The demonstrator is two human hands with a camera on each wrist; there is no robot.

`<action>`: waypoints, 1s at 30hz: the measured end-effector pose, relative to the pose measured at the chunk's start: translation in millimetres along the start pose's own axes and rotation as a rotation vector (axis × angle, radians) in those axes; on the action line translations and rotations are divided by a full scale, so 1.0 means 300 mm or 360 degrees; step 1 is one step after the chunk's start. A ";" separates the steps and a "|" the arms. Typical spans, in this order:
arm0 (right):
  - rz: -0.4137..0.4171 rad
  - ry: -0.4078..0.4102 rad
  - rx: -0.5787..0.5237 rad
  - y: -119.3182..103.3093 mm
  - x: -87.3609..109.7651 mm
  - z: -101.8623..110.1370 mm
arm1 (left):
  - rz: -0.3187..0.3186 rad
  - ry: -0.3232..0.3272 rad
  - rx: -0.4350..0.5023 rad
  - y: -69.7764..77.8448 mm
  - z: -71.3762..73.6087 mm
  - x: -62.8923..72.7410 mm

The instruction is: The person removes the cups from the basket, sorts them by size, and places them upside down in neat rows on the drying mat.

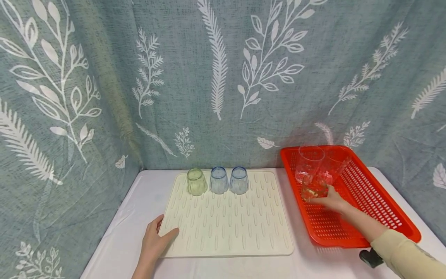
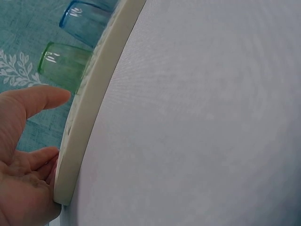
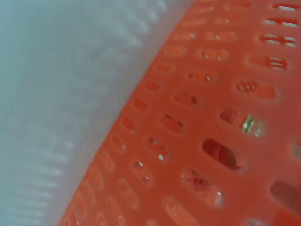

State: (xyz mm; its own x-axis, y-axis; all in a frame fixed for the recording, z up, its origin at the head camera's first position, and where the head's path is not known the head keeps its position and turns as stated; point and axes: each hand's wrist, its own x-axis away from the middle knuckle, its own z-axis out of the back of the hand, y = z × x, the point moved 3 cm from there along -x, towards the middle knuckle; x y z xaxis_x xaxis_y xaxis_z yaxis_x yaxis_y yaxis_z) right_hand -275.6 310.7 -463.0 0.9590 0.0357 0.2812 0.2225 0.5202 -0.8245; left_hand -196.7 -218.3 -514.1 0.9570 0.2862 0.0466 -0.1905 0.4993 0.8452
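Note:
In the red basket, my right hand grips a yellowish-tinted glass, its thumb at the near side. Only the basket's slotted wall shows in the right wrist view, with a bit of green glass seen through a slot. My left hand rests at the left edge of a cream drying mat, thumb extended over the top and fingers against the side. A green glass and two blue glasses stand in a row along the mat's back edge.
Behind the held glass, a tall clear glass and another clear glass stand in the basket's far left corner. A white cloth covers the table. Leaf-patterned curtain hangs behind and at both sides.

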 end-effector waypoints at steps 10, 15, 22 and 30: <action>0.0083 0.0019 -0.0083 0.015 -0.011 -0.019 | 0.0002 0.0006 0.0001 -0.004 0.003 0.002; 0.0081 0.0019 -0.0076 0.023 -0.012 -0.019 | 0.0002 0.0010 -0.0005 -0.005 -0.001 0.001; 0.0063 0.0026 -0.0011 0.029 -0.013 -0.010 | 0.0000 0.0017 -0.0015 -0.005 -0.001 0.000; 0.0071 0.0042 -0.0028 0.025 -0.012 -0.009 | 0.0001 0.0012 -0.0009 -0.001 -0.003 0.000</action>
State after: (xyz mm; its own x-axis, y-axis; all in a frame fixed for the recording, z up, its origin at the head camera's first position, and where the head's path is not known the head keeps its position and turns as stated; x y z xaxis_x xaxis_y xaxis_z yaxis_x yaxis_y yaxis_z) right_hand -277.0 312.2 -471.5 0.9723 0.0360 0.2312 0.1822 0.5035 -0.8446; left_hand -197.0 -217.7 -514.8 0.9553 0.2925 0.0430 -0.1922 0.5040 0.8421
